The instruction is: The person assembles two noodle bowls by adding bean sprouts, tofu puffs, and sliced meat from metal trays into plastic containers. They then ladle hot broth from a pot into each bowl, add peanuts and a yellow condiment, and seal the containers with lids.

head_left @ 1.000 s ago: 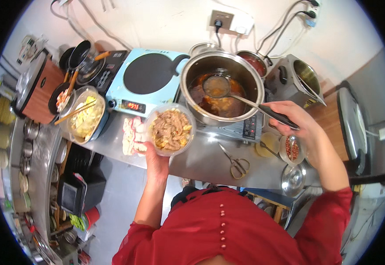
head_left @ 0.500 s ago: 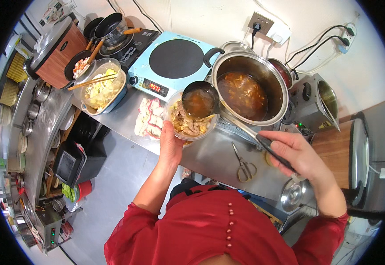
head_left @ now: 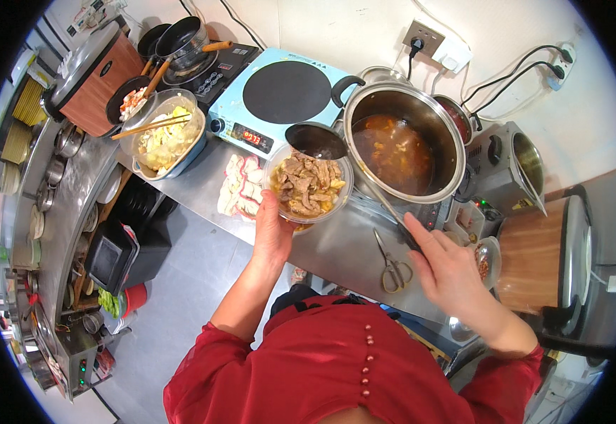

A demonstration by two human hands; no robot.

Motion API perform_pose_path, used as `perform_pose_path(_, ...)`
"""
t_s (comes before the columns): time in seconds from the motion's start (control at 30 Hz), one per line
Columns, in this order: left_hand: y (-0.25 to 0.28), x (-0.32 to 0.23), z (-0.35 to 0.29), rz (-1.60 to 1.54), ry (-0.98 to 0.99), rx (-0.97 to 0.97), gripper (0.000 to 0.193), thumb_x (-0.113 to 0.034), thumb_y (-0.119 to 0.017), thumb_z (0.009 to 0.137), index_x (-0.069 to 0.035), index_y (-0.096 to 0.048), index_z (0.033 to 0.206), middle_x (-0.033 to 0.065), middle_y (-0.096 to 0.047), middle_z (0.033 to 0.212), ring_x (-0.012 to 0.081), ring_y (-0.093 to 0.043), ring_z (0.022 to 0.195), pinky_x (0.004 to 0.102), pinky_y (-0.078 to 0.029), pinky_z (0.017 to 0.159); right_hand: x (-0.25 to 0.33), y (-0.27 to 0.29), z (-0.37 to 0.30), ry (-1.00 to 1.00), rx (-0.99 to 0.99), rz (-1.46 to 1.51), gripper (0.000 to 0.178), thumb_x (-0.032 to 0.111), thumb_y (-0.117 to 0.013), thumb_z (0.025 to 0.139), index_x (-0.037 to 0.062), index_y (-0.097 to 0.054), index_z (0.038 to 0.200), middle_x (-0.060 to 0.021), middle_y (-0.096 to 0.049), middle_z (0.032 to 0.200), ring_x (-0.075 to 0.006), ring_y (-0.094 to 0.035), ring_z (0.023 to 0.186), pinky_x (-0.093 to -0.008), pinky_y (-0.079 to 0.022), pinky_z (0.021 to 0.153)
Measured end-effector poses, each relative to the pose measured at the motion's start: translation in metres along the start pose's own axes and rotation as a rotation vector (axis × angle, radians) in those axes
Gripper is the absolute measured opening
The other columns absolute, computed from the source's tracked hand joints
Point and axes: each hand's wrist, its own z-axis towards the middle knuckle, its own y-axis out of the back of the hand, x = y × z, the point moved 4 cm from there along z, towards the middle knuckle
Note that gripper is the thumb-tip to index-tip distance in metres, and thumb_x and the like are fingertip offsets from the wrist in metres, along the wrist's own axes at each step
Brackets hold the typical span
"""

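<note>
My left hand (head_left: 273,232) grips the near left side of a clear plastic bowl (head_left: 348,199). Sliced meat (head_left: 306,182) and yellowish pieces sit in broth inside it. Over the bowl's far edge a black ladle (head_left: 316,141) is tipped, its cup looking nearly drained. The fingers of my right hand (head_left: 453,275) are closed round the dark end of the ladle's long handle. To the right of the bowl stands a steel pot (head_left: 455,131) with reddish-brown soup (head_left: 396,152) in it.
A blue induction cooker (head_left: 322,62) lies behind the bowl. Scissors (head_left: 393,272) rest on the steel counter, and a crumpled red-edged cloth (head_left: 239,189) lies left of the bowl. Farther left, a blue-and-clear tub (head_left: 170,164) holds food with chopsticks (head_left: 142,129) across it.
The ladle has tipped over and its broth is gone from the cup, exposing more meat in the bowl. My right hand has shifted slightly left and nearer, with its fingers straighter.
</note>
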Motion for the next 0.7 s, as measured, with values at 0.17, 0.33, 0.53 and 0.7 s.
perform_pose_path(0.17,-0.002,0.001,-0.001,0.004,-0.007,0.021,0.079,-0.062,-0.057,0.087,-0.007,-0.039,0.142,0.0073,-0.047,0.141,0.0243,-0.048,0.128,0.0476,-0.043,0.103,0.001,-0.007,0.000,-0.038,-0.013,0.020,0.056,0.004,-0.063,0.085,0.0053,-0.047,0.139,-0.0144,-0.057,0.080,-0.0330,-0.058,0.064,-0.0418,-0.048,0.057)
perform_pose_path(0.33,0.002,0.001,0.001,0.054,-0.041,0.032,0.077,-0.058,-0.058,0.089,-0.007,-0.038,0.142,0.0072,-0.047,0.142,0.0243,-0.047,0.129,0.0451,-0.043,0.103,-0.003,-0.006,-0.003,-0.055,-0.015,-0.009,0.055,0.003,-0.062,0.085,0.0045,-0.048,0.138,-0.0157,-0.059,0.082,-0.0328,-0.059,0.064,-0.0405,-0.049,0.058)
perform_pose_path(0.53,0.006,-0.003,0.001,0.032,-0.057,0.070,0.074,-0.057,-0.041,0.096,-0.009,-0.025,0.150,0.0082,-0.035,0.152,0.0272,-0.033,0.140,0.0456,-0.025,0.116,-0.085,0.027,0.013,-0.301,-0.185,0.222,0.047,0.013,-0.059,0.090,0.0031,-0.051,0.136,-0.0145,-0.063,0.071,-0.0176,-0.060,0.055,-0.0332,-0.048,0.049)
perform_pose_path(0.7,0.007,-0.002,0.003,0.033,-0.005,0.071,0.089,-0.065,-0.052,0.085,-0.014,-0.022,0.152,0.0053,-0.029,0.155,0.0255,-0.029,0.142,0.0474,-0.025,0.115,-0.175,0.013,0.029,-0.739,0.064,0.566,0.045,0.019,-0.053,0.094,-0.0006,-0.052,0.135,-0.0035,-0.056,0.062,-0.0102,-0.047,0.041,-0.0272,-0.042,0.043)
